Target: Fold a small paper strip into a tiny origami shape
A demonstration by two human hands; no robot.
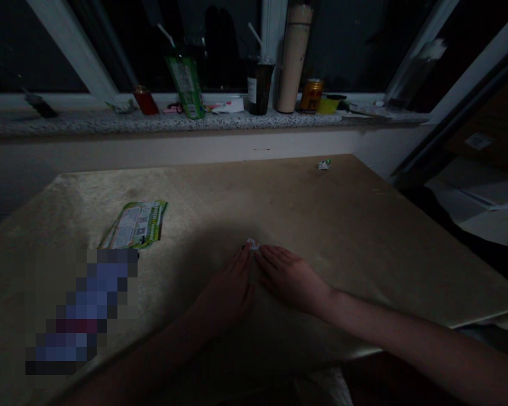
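Note:
Both of my hands lie flat on a tan table in dim light, fingers stretched forward and meeting at the tips. My left hand and my right hand touch a small white scrap of paper with their fingertips. The scrap rests on the table just ahead of the fingers. Neither hand is wrapped around anything.
A green and white printed packet lies on the table at the left, with a blurred-out patch below it. A small crumpled wrapper sits near the far edge. The stone windowsill holds cups with straws, a green carton, cans and a tall tube.

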